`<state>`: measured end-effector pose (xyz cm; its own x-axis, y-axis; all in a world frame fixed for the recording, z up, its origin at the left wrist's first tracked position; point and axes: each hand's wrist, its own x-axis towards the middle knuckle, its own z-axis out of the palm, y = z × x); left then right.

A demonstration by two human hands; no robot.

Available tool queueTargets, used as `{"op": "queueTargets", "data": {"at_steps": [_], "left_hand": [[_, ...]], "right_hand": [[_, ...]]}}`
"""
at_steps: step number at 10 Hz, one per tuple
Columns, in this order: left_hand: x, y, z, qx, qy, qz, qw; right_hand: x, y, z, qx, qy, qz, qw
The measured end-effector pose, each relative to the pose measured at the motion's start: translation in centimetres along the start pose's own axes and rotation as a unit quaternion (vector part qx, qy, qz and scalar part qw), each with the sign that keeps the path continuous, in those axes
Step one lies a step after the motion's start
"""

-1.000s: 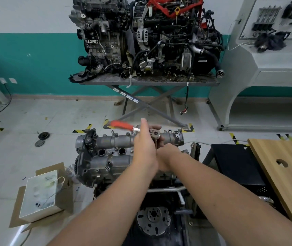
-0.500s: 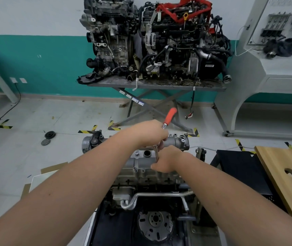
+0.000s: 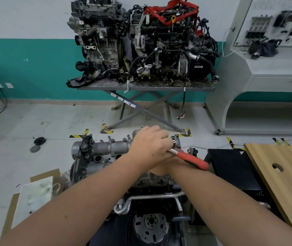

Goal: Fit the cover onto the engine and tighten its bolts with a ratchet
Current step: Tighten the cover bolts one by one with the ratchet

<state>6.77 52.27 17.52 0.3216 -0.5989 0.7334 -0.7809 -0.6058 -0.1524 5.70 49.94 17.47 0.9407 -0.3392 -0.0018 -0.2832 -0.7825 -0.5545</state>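
**gearhead22:** Head view, what's crowding the job? Far side there's a grey metal scissor-leg table (image 3: 141, 87) carrying two dirty engines, the right one with red strapping (image 3: 170, 12). Far right is a pale grey display console (image 3: 265, 71) with parts on its board. Near right, a light wooden tabletop with a round hole (image 3: 283, 174) next to a black box-like stand (image 3: 233, 171). Near left, a white box on flattened cardboard (image 3: 35, 194), plus two dark discs (image 3: 37, 144) on the floor.

**torque_tom:** And the work itself? The silver cast-metal cover (image 3: 109, 148) sits on top of the engine block (image 3: 152, 219), centre near, with round holes and small bolts along it. Left hand (image 3: 150, 146) lies over the cover's right end, fingers curled round the ratchet with the red-orange handle (image 3: 189, 159). Right hand (image 3: 161, 170) is mostly hidden under the left wrist, so can't tell its grip. The handle points near-right, stopping just beside the black stand. Floor to the left and beyond is open tile.
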Motion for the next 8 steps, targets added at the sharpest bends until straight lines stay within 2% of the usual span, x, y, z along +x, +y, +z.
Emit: {"op": "queueTargets", "data": {"at_steps": [1,2,3,4,5,6,7,8], "left_hand": [[-0.2,0.0,0.6,-0.004,0.029,-0.071,0.997],[-0.9,-0.4,0.9,-0.058,0.02,-0.155,0.986],[-2.1,0.0,1.2,-0.199,0.011,-0.289,0.937],[-2.0,1.9,1.8,-0.425,0.077,-0.439,0.788],[-0.8,2.8,1.7,-0.571,0.147,-0.593,0.549],[-0.5,1.3,1.4,-0.615,0.1,-0.643,0.446],[-0.1,-0.7,0.2,-0.604,0.029,-0.669,0.433],[0.6,-2.6,-1.1,-0.525,-0.117,-0.649,0.538]], "right_hand": [[0.4,4.3,-0.8,-0.04,-0.055,-0.001,0.998],[2.4,7.3,-3.5,-0.276,0.097,-0.057,0.954],[3.8,8.8,-1.9,0.041,-0.284,-0.26,0.922],[4.9,7.9,-0.5,-0.31,-0.314,-0.319,0.839],[5.0,7.7,-0.3,-0.318,-0.318,-0.249,0.858],[4.6,7.5,-0.1,-0.353,-0.319,-0.248,0.844],[4.9,8.0,0.8,-0.356,-0.297,-0.237,0.854],[5.0,8.2,1.0,-0.356,-0.292,-0.239,0.855]]}}
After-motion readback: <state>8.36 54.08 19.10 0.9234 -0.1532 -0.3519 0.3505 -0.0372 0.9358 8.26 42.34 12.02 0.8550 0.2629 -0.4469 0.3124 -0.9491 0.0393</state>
